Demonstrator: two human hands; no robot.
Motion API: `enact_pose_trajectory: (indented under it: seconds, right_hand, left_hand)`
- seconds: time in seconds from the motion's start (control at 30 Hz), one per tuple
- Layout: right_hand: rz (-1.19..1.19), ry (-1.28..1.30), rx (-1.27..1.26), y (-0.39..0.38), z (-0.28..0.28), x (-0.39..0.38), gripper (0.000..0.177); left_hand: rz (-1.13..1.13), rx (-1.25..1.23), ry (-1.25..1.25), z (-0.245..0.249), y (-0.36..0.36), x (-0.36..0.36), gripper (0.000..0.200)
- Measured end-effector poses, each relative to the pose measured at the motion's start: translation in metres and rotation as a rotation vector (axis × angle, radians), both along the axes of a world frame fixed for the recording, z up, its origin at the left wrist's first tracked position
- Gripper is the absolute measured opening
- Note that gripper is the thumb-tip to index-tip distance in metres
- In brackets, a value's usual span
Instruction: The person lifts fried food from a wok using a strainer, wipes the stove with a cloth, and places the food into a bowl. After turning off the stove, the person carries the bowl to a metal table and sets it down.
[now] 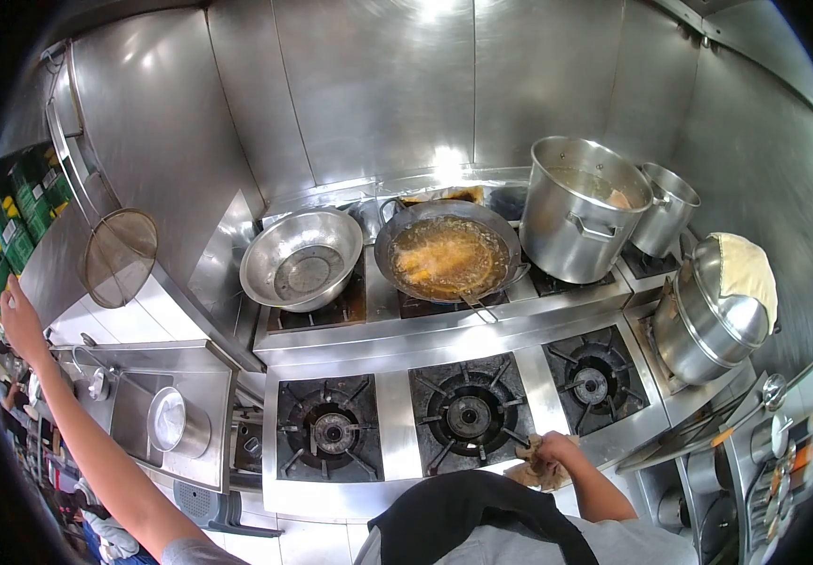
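Observation:
My left hand (20, 323) is raised at the far left with fingers stretched out and nothing visible in it. Nearest to it hangs a round mesh strainer (119, 257), still apart from the fingers. At the stove's front edge, my right hand (554, 449) is closed on a brownish cloth (531, 471). On the back row, a wok (390, 247) holds bubbling oil with golden food (439, 264) frying in it. To the wok's left stands a wide metal bowl (258, 267) with a perforated base.
A tall stockpot (571, 231) with liquid and a smaller pot (667, 209) stand back right. A lidded pot (699, 325) carries a pale cloth (746, 278). Front burners (470, 416) line the stove. The left sink (133, 391) holds a metal pot (180, 424). Ladles (772, 391) hang right.

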State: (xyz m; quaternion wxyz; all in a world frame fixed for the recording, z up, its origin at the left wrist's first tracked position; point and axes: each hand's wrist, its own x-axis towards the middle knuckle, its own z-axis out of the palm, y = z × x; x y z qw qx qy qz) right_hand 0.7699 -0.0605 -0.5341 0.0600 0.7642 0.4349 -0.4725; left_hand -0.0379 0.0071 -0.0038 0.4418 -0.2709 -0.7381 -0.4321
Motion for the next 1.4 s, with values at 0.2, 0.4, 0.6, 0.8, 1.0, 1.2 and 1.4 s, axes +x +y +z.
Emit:
enact_pose_trajectory:
  seconds: [0.2,0.4,0.6,0.8,1.0,1.2,1.4]
  right_hand:
    - [0.004,0.013,-0.007,0.001,0.001,0.0,0.018]
    - [-0.009,0.032,-0.017,0.001,0.001,0.0,0.021]
    - [-0.028,0.035,-0.016,0.001,0.008,-0.001,0.022]
    - [0.011,0.007,-0.046,0.004,-0.005,0.003,0.022]
    - [-0.019,0.037,-0.045,0.004,-0.005,0.004,0.022]
    - [-0.054,0.043,-0.045,0.002,-0.001,0.003,0.022]
    - [-0.054,0.042,-0.018,0.001,-0.006,0.005,0.021]
  left_hand:
    - [-0.02,0.011,-0.02,0.001,-0.001,0.01,0.063]
    - [-0.011,-0.019,0.047,-0.001,0.001,-0.009,0.057]
    - [0.003,-0.013,0.011,0.0,0.001,-0.008,0.055]
    - [0.025,0.0,0.035,0.001,0.0,-0.003,0.056]
    - [0.016,0.018,0.041,0.001,0.001,0.0,0.057]
    - [-0.014,0.036,0.056,-0.001,0.0,0.006,0.056]
    - [-0.015,0.014,0.024,0.0,-0.001,0.005,0.057]
